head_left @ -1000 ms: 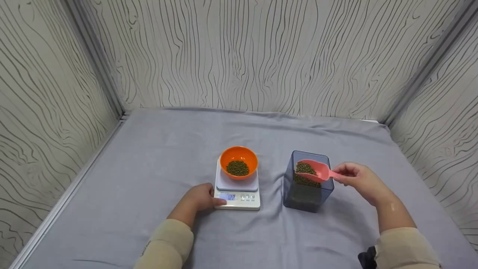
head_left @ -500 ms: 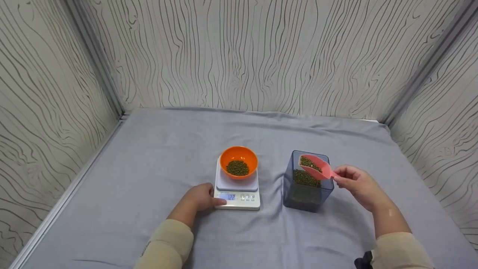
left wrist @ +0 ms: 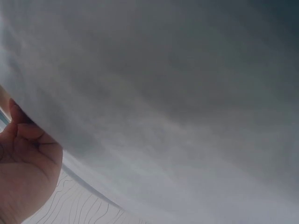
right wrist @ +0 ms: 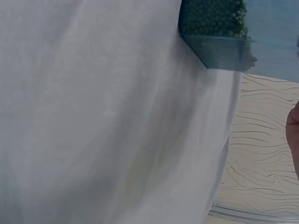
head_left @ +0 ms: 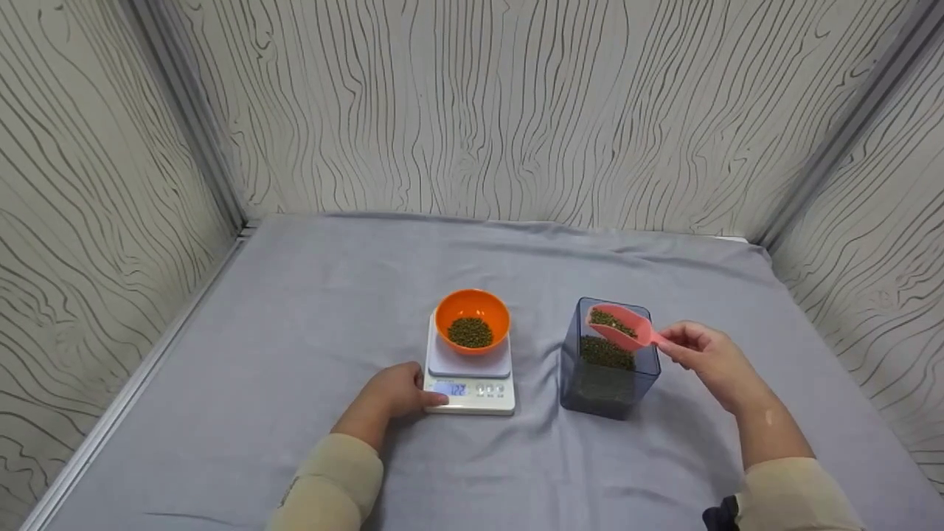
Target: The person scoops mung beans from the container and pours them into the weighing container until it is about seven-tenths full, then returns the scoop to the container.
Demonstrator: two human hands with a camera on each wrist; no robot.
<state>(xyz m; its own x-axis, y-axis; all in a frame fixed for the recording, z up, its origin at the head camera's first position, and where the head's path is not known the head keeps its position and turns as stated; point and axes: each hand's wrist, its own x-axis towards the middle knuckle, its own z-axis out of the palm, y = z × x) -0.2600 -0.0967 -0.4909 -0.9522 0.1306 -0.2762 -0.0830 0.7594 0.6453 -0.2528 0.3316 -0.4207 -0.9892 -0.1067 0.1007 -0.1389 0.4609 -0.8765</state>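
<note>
My right hand (head_left: pixel 712 361) pinches the handle of a pink scoop (head_left: pixel 643 333), held over the open top of a clear bluish bin (head_left: pixel 571 380). Small green beans, like mung beans (head_left: pixel 613 321), lie in the scoop, and more beans (head_left: pixel 606 352) fill the bin's lower part. At left, my left hand (head_left: pixel 402 389) grips the front left corner of a white kitchen scale (head_left: pixel 479 402), thumb on top beside the lit display. An orange bowl (head_left: pixel 451 306) with some beans sits on the scale's platform. The left wrist view shows part of that hand (left wrist: pixel 32 168) and mostly blurred cloth.
A grey cloth (head_left: pixel 310 295) with wrinkles covers the table. Wood-patterned panels (head_left: pixel 472 110) stand behind and on both sides, with metal strips at the corners. The bin (right wrist: pixel 219 51) stands right of the scale, a gap of cloth between them.
The scoop has risen and tilted over the bin, and it holds fewer beans than one second ago. My left hand, the scale and the bowl have stayed put.
</note>
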